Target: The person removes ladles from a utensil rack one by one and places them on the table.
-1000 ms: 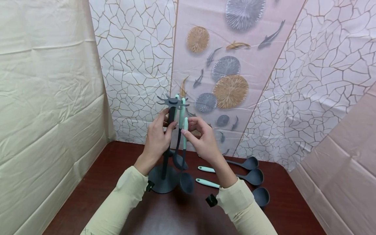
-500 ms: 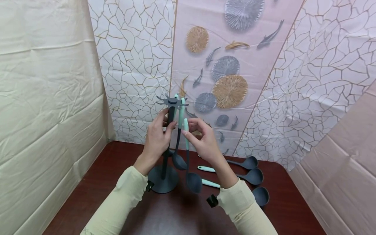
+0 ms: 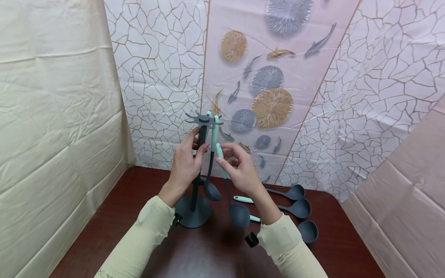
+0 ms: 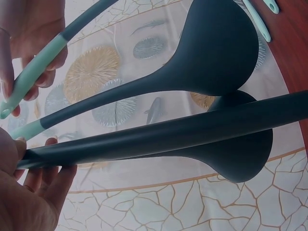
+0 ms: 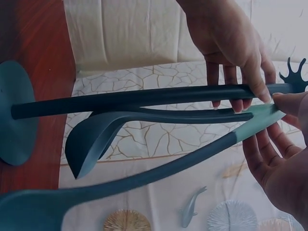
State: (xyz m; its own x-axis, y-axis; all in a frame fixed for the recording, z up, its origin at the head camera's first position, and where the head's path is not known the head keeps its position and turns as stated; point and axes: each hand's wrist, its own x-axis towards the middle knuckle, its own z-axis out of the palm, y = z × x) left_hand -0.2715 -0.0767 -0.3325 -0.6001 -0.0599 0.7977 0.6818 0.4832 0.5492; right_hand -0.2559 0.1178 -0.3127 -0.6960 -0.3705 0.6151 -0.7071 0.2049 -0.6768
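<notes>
My left hand (image 3: 184,160) grips the upper pole of a dark utensil stand (image 3: 194,197), just under its ring of curved hooks (image 3: 205,121). Two mint-handled utensils hang on the stand's right side; one is a ladle (image 3: 212,191), the other is mostly hidden behind the pole. My right hand (image 3: 240,164) pinches the mint handle of another ladle (image 3: 239,215) between thumb and fingers. Its top end sits below the hooks, and its dark bowl hangs tilted to the right above the table. In the right wrist view, the held ladle's handle (image 5: 257,122) is beside the pole.
On the right of the dark red table (image 3: 146,216) lie three more ladles: a rear ladle (image 3: 295,192), a middle ladle (image 3: 301,208) and a front ladle (image 3: 308,231). My right forearm crosses over their handles. Patterned cloth (image 3: 160,77) hangs behind.
The held ladle's bowl has swung to the right, away from the stand, and its handle top has dropped slightly. My left hand keeps its place on the pole.
</notes>
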